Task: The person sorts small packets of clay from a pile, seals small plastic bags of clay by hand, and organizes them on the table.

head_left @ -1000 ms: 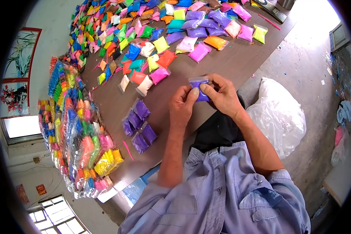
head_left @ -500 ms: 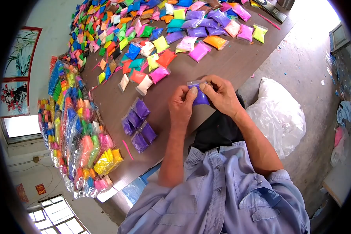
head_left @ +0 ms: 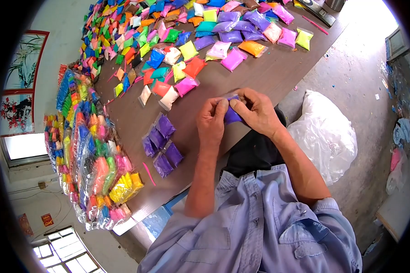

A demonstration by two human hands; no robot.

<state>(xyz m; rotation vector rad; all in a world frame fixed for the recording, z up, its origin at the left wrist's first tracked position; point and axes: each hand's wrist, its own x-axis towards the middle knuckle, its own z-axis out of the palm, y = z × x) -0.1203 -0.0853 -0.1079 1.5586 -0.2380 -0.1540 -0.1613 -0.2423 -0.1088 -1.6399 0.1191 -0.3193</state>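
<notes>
Between my two hands is a small clear bag of purple clay (head_left: 233,116), held up over the near edge of the table. My left hand (head_left: 212,117) pinches its upper left corner between thumb and finger. Gripping the upper right side is my right hand (head_left: 258,110), with its thumb pressed on the front. The fingers behind the bag are hidden. To the left of my hands, several filled purple bags (head_left: 163,144) lie close together on the table.
A big spread of small coloured bags (head_left: 187,50) covers the far side of the brown table (head_left: 264,73). Bundled bags (head_left: 93,154) pile up at the left edge. A pink stick (head_left: 149,174) lies near them. On the floor at right stands a white plastic sack (head_left: 325,136).
My left thumb and fingers have shifted slightly along the bag's top edge toward my right hand. Less of the purple bag shows now. Everything else looks the same.
</notes>
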